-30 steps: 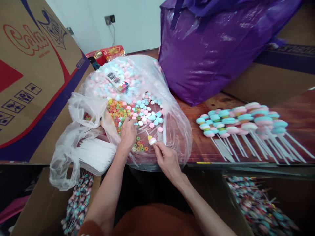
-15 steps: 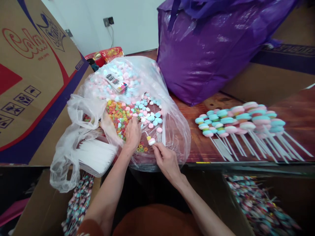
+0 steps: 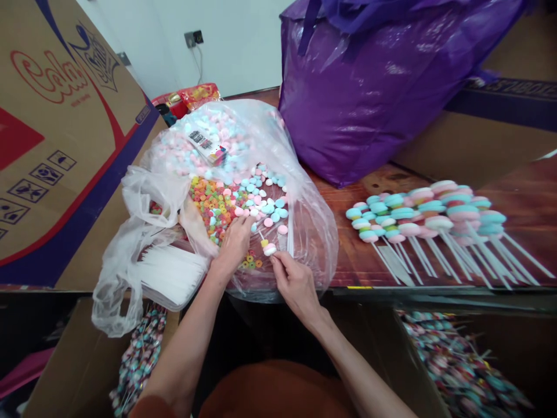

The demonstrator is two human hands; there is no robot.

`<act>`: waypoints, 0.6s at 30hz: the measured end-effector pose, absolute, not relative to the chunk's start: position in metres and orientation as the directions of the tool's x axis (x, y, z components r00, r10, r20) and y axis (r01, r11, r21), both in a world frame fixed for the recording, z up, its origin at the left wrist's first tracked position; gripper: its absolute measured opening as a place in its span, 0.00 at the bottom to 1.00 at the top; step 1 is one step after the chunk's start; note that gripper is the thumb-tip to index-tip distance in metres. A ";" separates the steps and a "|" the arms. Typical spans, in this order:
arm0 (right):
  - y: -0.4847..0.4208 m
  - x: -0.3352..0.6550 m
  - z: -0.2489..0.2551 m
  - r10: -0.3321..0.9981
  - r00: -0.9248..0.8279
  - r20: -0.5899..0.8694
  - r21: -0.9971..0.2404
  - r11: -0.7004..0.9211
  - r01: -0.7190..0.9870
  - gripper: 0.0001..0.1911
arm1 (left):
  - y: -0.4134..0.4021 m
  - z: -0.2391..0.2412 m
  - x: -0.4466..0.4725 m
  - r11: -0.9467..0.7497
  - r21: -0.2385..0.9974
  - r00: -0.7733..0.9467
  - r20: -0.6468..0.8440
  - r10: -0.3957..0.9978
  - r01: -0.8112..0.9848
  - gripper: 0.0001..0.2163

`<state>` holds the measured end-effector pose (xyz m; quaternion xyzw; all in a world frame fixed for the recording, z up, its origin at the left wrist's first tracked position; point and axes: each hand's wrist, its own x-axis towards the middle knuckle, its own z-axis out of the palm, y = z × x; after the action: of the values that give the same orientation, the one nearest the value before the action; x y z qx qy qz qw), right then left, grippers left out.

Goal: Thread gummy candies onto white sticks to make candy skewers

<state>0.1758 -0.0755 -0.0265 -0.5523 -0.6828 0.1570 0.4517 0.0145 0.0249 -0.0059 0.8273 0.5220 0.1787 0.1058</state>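
Note:
My right hand (image 3: 292, 280) pinches a thin white stick (image 3: 264, 241) that carries a white and a yellow candy piece near its tip. My left hand (image 3: 235, 239) reaches into a big clear plastic bag (image 3: 313, 232), fingertips closed on a pastel candy disc among loose pink, blue and white discs (image 3: 265, 200). A heap of small coloured candy rings (image 3: 213, 203) lies just left of that hand inside the bag.
Finished candy sticks (image 3: 435, 220) lie in a row on the brown table at right. A bundle of white sticks (image 3: 167, 273) sits in plastic at left. A purple bag (image 3: 383, 81) stands behind; a cardboard box (image 3: 56, 133) at left. Boxes below hold wrapped sticks (image 3: 461, 366).
My left hand has slid right from the coloured rings to the pastel discs. My right hand and its stick have stayed almost still.

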 end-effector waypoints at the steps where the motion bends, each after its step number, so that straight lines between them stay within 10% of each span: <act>1: -0.075 0.176 -0.027 0.895 0.020 0.446 -0.712 0.341 0.613 0.11 | 0.025 -0.006 0.014 -0.427 0.389 0.381 0.193 0.904 0.816 0.16; 9: -0.075 0.179 -0.022 0.890 0.037 0.455 -0.766 0.369 0.527 0.09 | 0.016 -0.010 0.015 -0.108 0.973 0.037 0.103 0.994 0.206 0.15; 18: -0.077 0.180 -0.021 0.901 -0.035 0.432 -0.814 0.406 0.416 0.08 | -0.005 -0.009 0.017 0.063 0.980 -0.060 -0.076 0.995 -0.191 0.16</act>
<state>0.1797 -0.0773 -0.0209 -0.4867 -0.6765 0.2448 0.4956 0.0174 -0.0045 -0.0089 0.4156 0.4839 0.5438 0.5453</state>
